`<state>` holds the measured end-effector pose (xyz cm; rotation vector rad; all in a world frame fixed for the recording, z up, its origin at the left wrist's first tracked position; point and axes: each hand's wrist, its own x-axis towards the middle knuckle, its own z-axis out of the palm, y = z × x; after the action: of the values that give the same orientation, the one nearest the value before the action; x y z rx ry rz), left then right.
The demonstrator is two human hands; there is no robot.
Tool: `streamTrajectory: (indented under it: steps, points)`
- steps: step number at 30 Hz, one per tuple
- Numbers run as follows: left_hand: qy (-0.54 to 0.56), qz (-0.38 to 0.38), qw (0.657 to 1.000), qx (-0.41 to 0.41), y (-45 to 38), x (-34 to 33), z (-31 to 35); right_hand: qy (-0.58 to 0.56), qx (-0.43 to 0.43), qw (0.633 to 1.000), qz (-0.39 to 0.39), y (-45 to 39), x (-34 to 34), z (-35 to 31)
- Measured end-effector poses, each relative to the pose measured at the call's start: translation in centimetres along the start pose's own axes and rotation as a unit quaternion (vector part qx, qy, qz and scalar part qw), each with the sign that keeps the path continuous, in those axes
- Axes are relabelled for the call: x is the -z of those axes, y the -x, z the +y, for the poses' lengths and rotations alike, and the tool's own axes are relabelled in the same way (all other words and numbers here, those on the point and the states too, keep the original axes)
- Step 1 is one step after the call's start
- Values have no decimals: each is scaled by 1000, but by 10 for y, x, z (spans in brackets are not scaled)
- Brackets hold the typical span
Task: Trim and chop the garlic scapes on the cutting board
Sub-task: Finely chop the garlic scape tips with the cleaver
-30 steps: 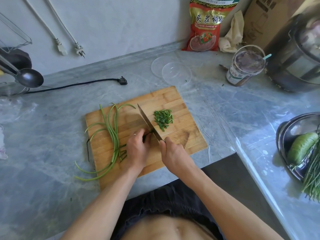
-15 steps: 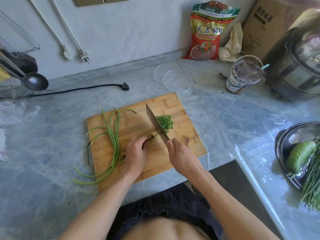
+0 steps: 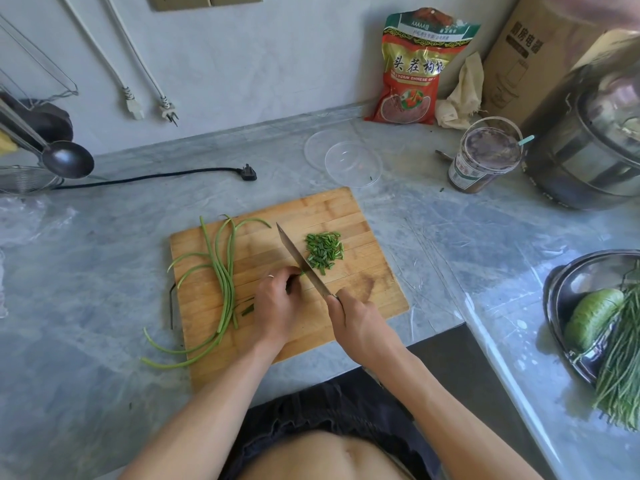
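Right hand (image 3: 360, 323) is wrapped tight round the knife handle, which it hides completely. The knife (image 3: 304, 263) runs diagonally away from it, tip toward the back of the board, edge down on or just above the wood.

Left hand (image 3: 277, 303) sits just left of the blade, fingers curled under, pinning a short bundle of stalks. Only a sliver of green shows between knuckles and blade, so most of that bundle is hidden. There's a ring on one finger.

Chopped pieces (image 3: 325, 251) are piled just right of the blade. The whole garlic scapes (image 3: 225, 278) lie on the left part of the cutting board (image 3: 367, 258), well apart from the knife, with the curved tails hanging off the front-left edge onto the counter (image 3: 104, 271).

Handling, my read:
- Light, so the weight won't hold them down. They need pinning.
- They look firm and springy, since they hold their curve. Expect a clean cut, but round stalks roll.
- Skin looks smooth and probably slick. Bunch several side by side so they lock together.
- Hold the straight middle section close to the cut line, fingertips tucked back. The curly ends won't lie flat, so trim them first.
- Cut bits scatter easily, so keep the pile clear of the blade.
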<state>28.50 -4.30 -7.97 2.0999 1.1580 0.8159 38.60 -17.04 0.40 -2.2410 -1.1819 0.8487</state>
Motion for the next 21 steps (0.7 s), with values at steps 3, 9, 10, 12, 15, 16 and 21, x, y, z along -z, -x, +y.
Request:
streamTrajectory:
  steps: [3,9,10,12,15,16,21]
  points:
    - [7,4,1000,8,0,0,-2,5,-1,1000,-3,-1,-2,2]
    - [7,6,1000,12,0,0,-1,44,12,999,-1,2,-6,-3]
    - [9,6,1000,12,0,0,0,53,18,998,1,2,-6,-4]
    - [7,4,1000,12,-2,0,-1,61,20,998,3,-4,-9,-6]
    - [2,1,1000,14,-1,0,-3,69,14,998,3,-15,-12,-14]
    - [-1,-1,1000,17,-1,0,-4,74,19,997,5,-18,-14,-16]
    - [-1,-2,1000,17,-1,-2,-4,62,21,998,7,-6,-13,-5]
